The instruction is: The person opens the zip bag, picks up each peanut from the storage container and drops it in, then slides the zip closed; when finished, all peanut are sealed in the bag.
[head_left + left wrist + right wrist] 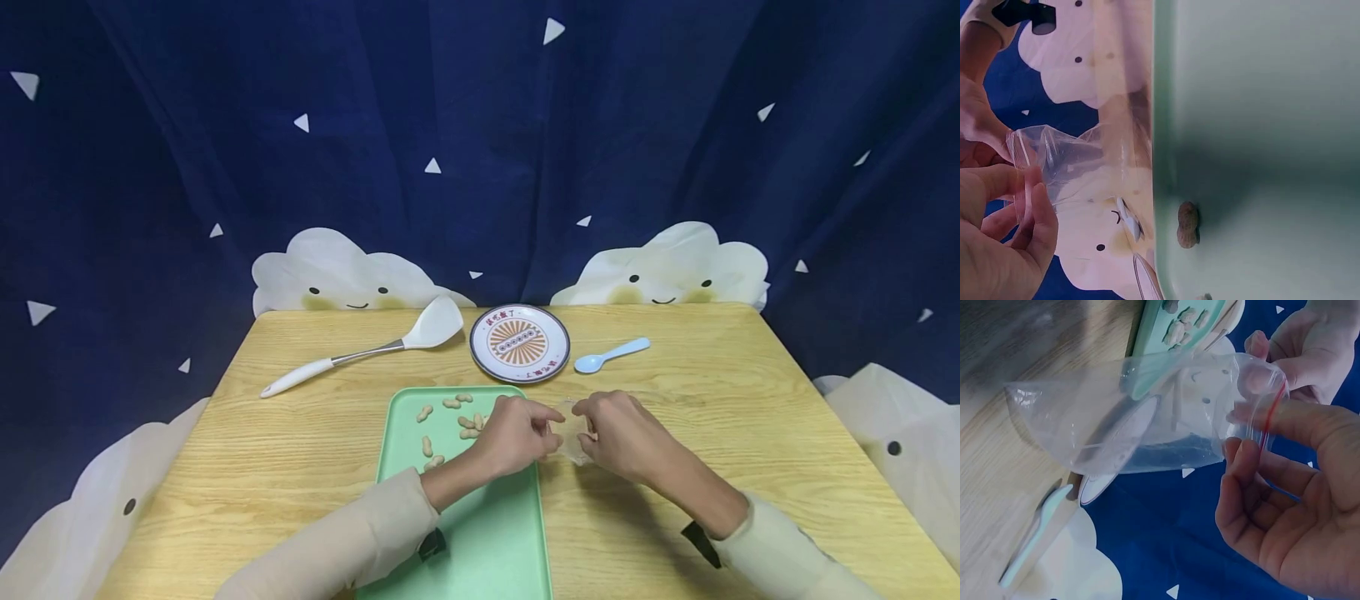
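Note:
Both hands hold a small clear zip bag [570,435] between them, just right of the green tray [480,533]. My left hand [517,433] pinches one side of the bag's mouth [1025,178]. My right hand [618,435] pinches the other side at the red zip strip [1270,415]. The bag [1141,419] looks empty and is held open. Several peanuts in their shells [450,421] lie at the tray's far end, and one peanut [1187,224] shows in the left wrist view.
A white spatula [367,350] lies at the table's back left. A patterned round plate [519,342] sits behind the tray, with a light blue spoon [611,354] to its right. A dark blue cloth with clouds hangs behind the wooden table [750,400].

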### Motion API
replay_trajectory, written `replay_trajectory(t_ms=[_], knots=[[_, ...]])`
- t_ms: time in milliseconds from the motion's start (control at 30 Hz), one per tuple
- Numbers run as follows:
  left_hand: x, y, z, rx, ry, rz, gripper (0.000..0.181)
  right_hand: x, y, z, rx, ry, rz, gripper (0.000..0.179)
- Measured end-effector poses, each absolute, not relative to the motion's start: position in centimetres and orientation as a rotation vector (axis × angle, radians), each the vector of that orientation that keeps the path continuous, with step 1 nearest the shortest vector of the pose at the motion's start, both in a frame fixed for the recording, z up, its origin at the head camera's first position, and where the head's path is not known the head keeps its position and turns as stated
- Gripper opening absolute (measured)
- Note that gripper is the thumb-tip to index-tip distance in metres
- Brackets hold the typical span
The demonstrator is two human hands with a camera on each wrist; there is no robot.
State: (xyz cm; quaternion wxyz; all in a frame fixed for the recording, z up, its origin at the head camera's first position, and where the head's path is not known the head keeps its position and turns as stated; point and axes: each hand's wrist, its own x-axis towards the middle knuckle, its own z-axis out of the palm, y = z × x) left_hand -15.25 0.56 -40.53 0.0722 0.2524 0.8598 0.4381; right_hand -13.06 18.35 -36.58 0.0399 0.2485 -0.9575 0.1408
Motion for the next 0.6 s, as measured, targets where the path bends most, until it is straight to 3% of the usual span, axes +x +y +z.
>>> replay_trajectory(t_ms=[300,600], knots=[[-15.8,0.0,-40.7,0.890,2.679,1.238,0.008,-13.5,19.4,-36.7,0.885,-2.826,0.399,0.018],[-16.4,-0.8,-41.1,0.877,2.520,1.389,0.005,-14.3,20.8,-38.6,0.962,-2.543,0.390,0.052]])
